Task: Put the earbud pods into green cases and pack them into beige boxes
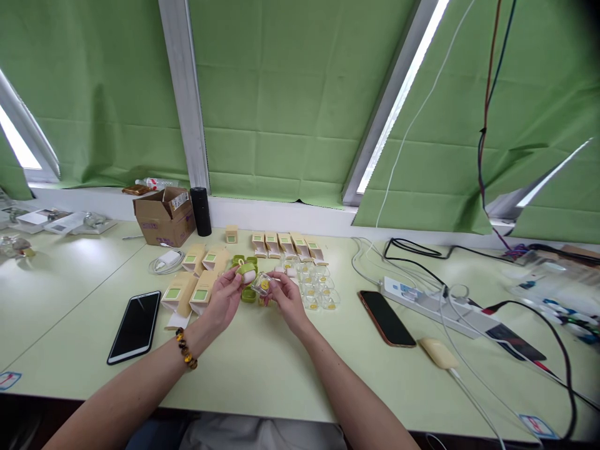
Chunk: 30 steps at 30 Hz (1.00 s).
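1. Nearest, the person's forearms [135,390] reach over the table [281,381], a beaded bracelet [186,349] on the left wrist.
2. At left, tan cartons [202,294] are grouped, the near ones with flaps open. Work seems partway; whether any carton is finished, I cannot tell.
3. The left hand [225,294], fingers nearly closed, pinches a small, rounded green-and-white piece [247,272] above the middle of the table.
4. Just right of it, the right hand [288,301], also nearly closed, grips a boxy, see-through clear case [262,284] with a yellow spot.
5. Beneath, loose green pieces [248,295] appear left to handle.
6. Farther right, yellow-spotted clear containers [310,290] sit in rows, seemingly sorted.
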Motion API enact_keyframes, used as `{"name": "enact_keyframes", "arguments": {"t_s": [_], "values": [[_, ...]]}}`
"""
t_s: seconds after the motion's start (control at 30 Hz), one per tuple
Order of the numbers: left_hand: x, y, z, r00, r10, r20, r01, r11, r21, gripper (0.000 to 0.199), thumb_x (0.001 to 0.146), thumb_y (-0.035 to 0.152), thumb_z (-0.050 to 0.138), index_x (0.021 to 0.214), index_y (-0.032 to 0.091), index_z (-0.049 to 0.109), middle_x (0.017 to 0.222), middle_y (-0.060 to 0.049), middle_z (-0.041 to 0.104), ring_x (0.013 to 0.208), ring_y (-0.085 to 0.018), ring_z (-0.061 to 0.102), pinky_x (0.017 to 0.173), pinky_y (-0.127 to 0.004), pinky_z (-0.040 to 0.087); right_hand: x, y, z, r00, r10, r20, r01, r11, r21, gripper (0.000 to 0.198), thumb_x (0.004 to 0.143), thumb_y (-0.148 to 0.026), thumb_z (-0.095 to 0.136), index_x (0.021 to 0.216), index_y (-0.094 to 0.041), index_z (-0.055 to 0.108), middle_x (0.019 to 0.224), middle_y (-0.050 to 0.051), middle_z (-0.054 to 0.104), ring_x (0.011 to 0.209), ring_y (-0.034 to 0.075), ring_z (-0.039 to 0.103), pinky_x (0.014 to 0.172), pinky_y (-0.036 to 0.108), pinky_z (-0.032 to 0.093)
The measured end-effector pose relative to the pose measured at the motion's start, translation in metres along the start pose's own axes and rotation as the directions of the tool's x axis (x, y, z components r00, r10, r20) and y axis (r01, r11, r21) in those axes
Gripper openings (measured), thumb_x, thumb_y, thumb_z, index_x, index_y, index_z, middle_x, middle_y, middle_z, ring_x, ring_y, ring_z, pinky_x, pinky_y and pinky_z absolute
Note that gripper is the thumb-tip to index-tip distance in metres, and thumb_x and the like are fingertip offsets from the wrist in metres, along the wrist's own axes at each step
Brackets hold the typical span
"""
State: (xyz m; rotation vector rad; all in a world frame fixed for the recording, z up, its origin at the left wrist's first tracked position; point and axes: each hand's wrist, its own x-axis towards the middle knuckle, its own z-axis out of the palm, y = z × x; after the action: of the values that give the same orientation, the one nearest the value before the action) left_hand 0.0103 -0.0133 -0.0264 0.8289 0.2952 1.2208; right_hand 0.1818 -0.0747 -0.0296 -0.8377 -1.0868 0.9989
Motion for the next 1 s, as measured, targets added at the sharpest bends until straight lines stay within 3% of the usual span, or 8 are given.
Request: {"name": "enact_keyframes", "arguments": {"t_s": [0.43,0.77,1.0], "values": [[-0.005,0.003,0.008,0.999,-0.026,0.034,0.026,1.0,0.01,0.037,0.074,0.023,0.096,0.107,0.019,0.081,0.103,-0.005,0.078,0.093,-0.015,0.071,0.087,-0.027,0.055,-0.003,-0.004,0.013,0.986,0.157,0.064,-0.169,0.94,0.298,0.046,0.08,-0.057,0.089,0.086,-0.023,0.06,0.075,0.0,0.077,0.06,0.017,0.073,0.052,0.026,0.058],[-0.008,0.002,0.006,0.998,-0.06,0.037,0.058,0.997,0.058,0.038,0.074,0.028,0.097,0.108,0.02,0.081,0.103,-0.005,0.076,0.093,-0.016,0.068,0.083,-0.028,0.054,-0.007,-0.003,0.017,0.979,0.168,0.114,-0.2,0.896,0.396,0.043,0.079,-0.049,0.092,0.093,-0.022,0.062,0.089,0.005,0.082,0.075,0.02,0.079,0.069,0.03,0.065],[-0.009,0.004,0.009,0.996,-0.071,0.049,0.068,0.996,0.065,0.042,0.076,0.03,0.095,0.113,0.018,0.079,0.105,-0.007,0.076,0.092,-0.017,0.068,0.08,-0.029,0.055,-0.007,0.0,0.016,0.979,0.154,0.136,-0.195,0.904,0.381,0.041,0.081,-0.049,0.091,0.097,-0.023,0.064,0.091,0.004,0.082,0.074,0.02,0.078,0.069,0.032,0.065]]}}
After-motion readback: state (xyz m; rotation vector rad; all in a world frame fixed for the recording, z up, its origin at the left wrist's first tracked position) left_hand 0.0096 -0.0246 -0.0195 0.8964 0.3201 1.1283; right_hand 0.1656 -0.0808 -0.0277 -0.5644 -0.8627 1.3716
